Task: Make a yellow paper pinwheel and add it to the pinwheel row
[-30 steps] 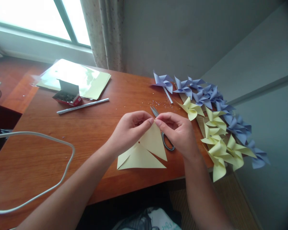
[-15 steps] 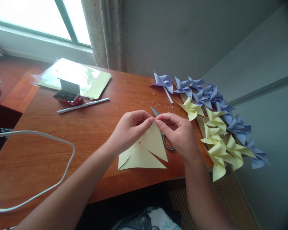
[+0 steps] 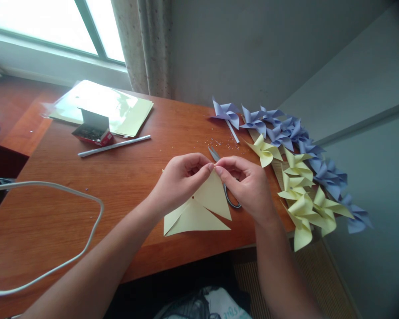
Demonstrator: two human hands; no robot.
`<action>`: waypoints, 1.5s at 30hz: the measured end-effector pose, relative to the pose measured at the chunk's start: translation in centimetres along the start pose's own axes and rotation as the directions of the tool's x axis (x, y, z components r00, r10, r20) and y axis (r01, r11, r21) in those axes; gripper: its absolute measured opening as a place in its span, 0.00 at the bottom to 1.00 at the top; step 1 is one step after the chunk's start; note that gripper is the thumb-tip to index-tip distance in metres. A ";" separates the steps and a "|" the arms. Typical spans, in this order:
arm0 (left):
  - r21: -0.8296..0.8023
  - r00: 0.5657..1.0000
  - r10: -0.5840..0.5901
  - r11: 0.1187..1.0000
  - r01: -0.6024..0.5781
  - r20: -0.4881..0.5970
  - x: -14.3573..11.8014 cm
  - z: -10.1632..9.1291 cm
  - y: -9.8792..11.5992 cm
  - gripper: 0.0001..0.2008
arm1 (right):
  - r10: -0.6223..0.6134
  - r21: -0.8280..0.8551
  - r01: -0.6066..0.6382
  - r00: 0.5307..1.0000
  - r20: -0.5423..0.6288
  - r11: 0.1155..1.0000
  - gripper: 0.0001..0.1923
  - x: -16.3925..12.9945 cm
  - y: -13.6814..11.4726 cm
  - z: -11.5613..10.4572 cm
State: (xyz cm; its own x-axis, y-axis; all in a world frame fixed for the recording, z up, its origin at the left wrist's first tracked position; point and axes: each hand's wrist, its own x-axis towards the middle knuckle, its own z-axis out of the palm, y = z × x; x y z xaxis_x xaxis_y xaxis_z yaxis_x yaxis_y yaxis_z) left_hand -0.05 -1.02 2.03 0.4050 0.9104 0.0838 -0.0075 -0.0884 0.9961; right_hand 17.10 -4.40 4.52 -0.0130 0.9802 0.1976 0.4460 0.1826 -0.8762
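Observation:
A pale yellow paper square (image 3: 199, 210), cut along its diagonals into triangular flaps, lies near the front edge of the wooden table (image 3: 129, 177). My left hand (image 3: 181, 179) and my right hand (image 3: 248, 184) meet above it. Both pinch the tip of one raised flap between thumb and forefinger. Scissors (image 3: 224, 184) lie on the table, partly hidden behind my right hand.
Finished yellow pinwheels (image 3: 302, 195) and purple pinwheels (image 3: 282, 130) lie along the table's right edge. At the back left sit a stack of yellow paper sheets (image 3: 106, 108), a small red box (image 3: 93, 130) and a white stick (image 3: 115, 146). A white cable (image 3: 53, 221) loops at the left.

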 end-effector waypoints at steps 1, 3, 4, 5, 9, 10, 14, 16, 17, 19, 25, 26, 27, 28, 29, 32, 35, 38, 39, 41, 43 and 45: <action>0.002 1.000 0.002 1.000 -0.002 -0.001 0.0 0.0 0.0 0.12 | -0.001 -0.006 0.001 1.000 -0.001 1.000 0.05 0.0 0.0 0.0; 0.014 1.000 0.005 1.000 -0.005 -0.001 0.0 0.0 0.1 0.12 | -0.006 -0.017 0.006 1.000 -0.005 1.000 0.05 0.0 -0.1 0.1; 0.024 1.000 0.008 1.000 -0.008 -0.001 -0.1 0.0 0.1 0.13 | -0.009 -0.023 0.009 1.000 -0.007 1.000 0.05 0.0 -0.1 0.1; 0.035 1.000 0.011 0.999 -0.011 -0.001 -0.1 0.0 0.2 0.13 | -0.011 -0.030 0.010 1.000 -0.008 0.999 0.05 0.0 -0.2 0.1; 0.076 0.999 0.048 0.996 -0.048 0.012 -0.2 0.1 0.5 0.11 | -0.015 -0.059 0.014 1.000 -0.016 0.998 0.04 -0.1 -0.3 0.0; 0.085 0.998 0.061 0.994 -0.062 0.016 -0.2 0.1 0.6 0.10 | -0.014 -0.063 0.013 1.000 -0.015 0.998 0.04 -0.1 -0.4 0.0; 0.123 0.995 0.097 0.988 -0.096 0.001 0.0 0.1 0.4 0.07 | 0.001 -0.082 -0.001 1.000 0.008 0.997 0.04 0.0 -0.6 -0.2; 0.141 0.995 0.104 0.985 -0.102 -0.010 0.0 0.1 0.4 0.06 | 0.008 -0.090 -0.007 1.000 0.013 0.996 0.04 0.0 -0.7 -0.3; 0.149 0.994 0.109 0.983 -0.105 -0.014 0.0 0.1 0.4 0.06 | 0.011 -0.091 -0.009 1.000 0.013 0.996 0.04 0.0 -0.7 -0.3; 0.163 0.993 0.115 0.980 -0.111 -0.017 -0.1 0.1 0.4 0.06 | 0.018 -0.092 -0.017 1.000 0.010 0.996 0.04 0.1 -0.7 -0.3; 0.146 0.993 0.116 0.983 -0.111 -0.021 -0.2 0.1 0.4 0.05 | 0.061 -0.069 -0.062 0.998 -0.005 0.996 0.04 0.1 -0.5 -0.1; 0.138 0.994 0.111 0.985 -0.107 -0.023 -0.2 0.1 0.4 0.05 | 0.067 -0.055 -0.067 0.998 -0.003 0.996 0.04 0.1 -0.5 -0.1; 0.131 0.994 0.106 0.986 -0.102 -0.024 -0.2 0.1 0.4 0.06 | 0.071 -0.039 -0.071 0.997 0.005 0.997 0.04 0.1 -0.4 -0.1; 0.126 0.995 0.101 0.987 -0.097 -0.024 -0.2 0.1 0.4 0.06 | 0.073 -0.024 -0.073 0.997 0.013 0.997 0.04 0.1 -0.4 0.0; 0.122 0.995 0.097 0.988 -0.094 -0.024 -0.2 0.1 0.4 0.06 | 0.071 -0.014 -0.070 0.997 0.017 0.997 0.04 0.0 -0.4 0.0; 0.130 0.994 0.103 0.986 -0.100 -0.022 -0.2 0.2 0.4 0.06 | 0.047 -0.023 -0.047 0.999 0.014 0.999 0.04 -0.1 -0.4 0.0; 0.167 0.991 0.130 0.978 -0.124 -0.031 -0.2 0.3 0.4 0.06 | 0.014 -0.060 -0.013 1.000 0.014 0.998 0.04 -0.1 -0.5 0.0; 0.208 0.984 0.172 0.965 -0.158 -0.051 -0.2 0.4 0.5 0.05 | -0.012 -0.107 0.016 0.999 0.037 0.994 0.04 -0.2 -0.8 -0.3; 0.219 0.981 0.185 0.961 -0.169 -0.051 -0.2 0.3 0.4 0.05 | -0.019 -0.124 0.025 0.999 0.046 0.992 0.04 -0.2 -0.8 -0.4; 0.241 0.978 0.201 0.953 -0.185 -0.047 -0.3 0.3 0.4 0.05 | -0.031 -0.151 0.040 0.998 0.058 0.988 0.05 -0.1 -0.9 -0.5; 0.262 0.978 0.206 0.947 -0.188 -0.041 -0.3 0.2 0.3 0.05 | -0.038 -0.159 0.047 0.998 0.057 0.986 0.05 -0.1 -0.9 -0.6; 0.270 0.978 0.206 0.944 -0.188 -0.040 -0.2 0.2 0.3 0.05 | -0.040 -0.152 0.046 0.998 0.045 0.987 0.05 -0.1 -0.8 -0.6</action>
State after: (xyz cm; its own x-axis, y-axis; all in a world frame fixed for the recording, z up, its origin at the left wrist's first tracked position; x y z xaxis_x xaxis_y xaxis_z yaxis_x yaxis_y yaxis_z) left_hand 0.06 -1.36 2.26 0.3577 0.8882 0.2883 0.1634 -0.3635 0.9172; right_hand 17.26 -4.65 5.43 -0.0713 0.9746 0.2122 0.5759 0.2139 -0.7890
